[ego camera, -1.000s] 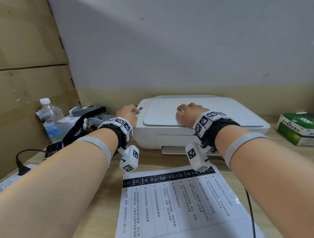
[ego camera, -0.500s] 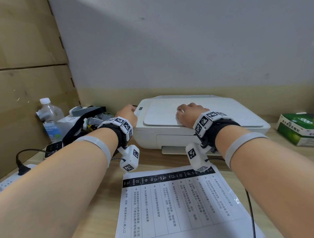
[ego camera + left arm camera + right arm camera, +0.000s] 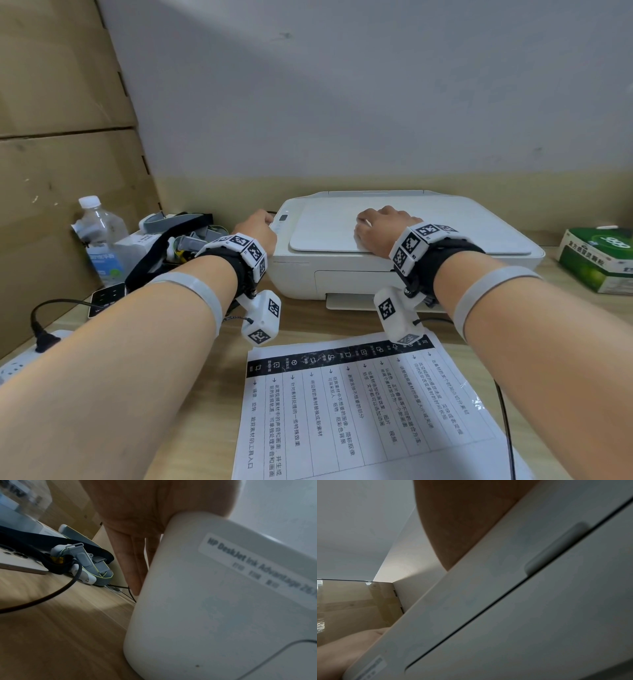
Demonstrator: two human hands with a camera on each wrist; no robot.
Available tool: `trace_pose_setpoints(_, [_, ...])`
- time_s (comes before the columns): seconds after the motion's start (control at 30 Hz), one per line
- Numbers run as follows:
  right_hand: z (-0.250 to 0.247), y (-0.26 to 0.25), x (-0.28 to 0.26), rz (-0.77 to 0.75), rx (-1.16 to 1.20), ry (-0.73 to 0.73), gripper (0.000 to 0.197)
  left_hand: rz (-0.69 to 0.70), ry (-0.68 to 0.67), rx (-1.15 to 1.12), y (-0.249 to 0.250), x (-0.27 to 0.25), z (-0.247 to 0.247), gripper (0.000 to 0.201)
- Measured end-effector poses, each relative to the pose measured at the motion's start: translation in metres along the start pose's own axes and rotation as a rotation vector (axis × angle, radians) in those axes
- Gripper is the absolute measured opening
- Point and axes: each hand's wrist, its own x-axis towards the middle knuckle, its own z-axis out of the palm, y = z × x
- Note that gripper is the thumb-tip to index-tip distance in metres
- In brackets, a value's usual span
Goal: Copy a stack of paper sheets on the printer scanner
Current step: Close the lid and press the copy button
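Note:
A white printer (image 3: 445, 233) stands on the wooden desk with its scanner lid (image 3: 325, 226) down. My left hand (image 3: 257, 229) lies over the printer's front left corner (image 3: 214, 601). In the left wrist view its fingers (image 3: 130, 566) point straight down along the left side wall. My right hand (image 3: 380, 228) rests on the lid near its front edge, with the fingers loosely bent and holding nothing. The right wrist view shows only the heel of the palm (image 3: 462, 520) on the printer front (image 3: 522, 615). The printed paper sheets (image 3: 359, 404) lie flat on the desk in front of the printer, between my forearms.
A water bottle (image 3: 99, 236), a pile of straps and devices (image 3: 178, 240) and a power strip (image 3: 20, 359) crowd the left side. A green box (image 3: 599, 260) sits at the right. A black cable (image 3: 503, 411) runs beside the sheets. Cardboard (image 3: 51, 171) walls off the left.
My left hand's fingers have come off the control panel and slid down over the printer's left corner. The right hand and the sheets have stayed put.

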Motion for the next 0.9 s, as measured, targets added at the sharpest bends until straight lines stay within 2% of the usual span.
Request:
trace_pose_setpoints(0.3, [-0.002,0.0,-0.002,0.002,-0.015,0.005,0.045,-0.015,-0.019,-0.03,0.001,-0.002,-0.001,0.04])
trace_pose_setpoints(0.43, [-0.002,-0.002,-0.006,-0.05,-0.085,-0.008,0.047,-0.01,-0.024,-0.016,0.002,-0.002,-0.001,0.04])
trace_pose_setpoints(0.67, [-0.003,-0.001,-0.006,-0.025,-0.032,0.009,0.045,-0.001,-0.027,0.018,0.0,0.002,0.0,0.039])
trace_pose_setpoints(0.83, [-0.007,0.001,-0.014,-0.013,0.033,0.151,0.039,0.031,-0.029,0.143,0.0,0.004,-0.002,0.04])
trace_pose_setpoints(0.9, [-0.01,0.002,-0.019,-0.022,0.067,0.194,0.035,0.029,-0.065,0.21,0.006,0.002,-0.007,0.032])
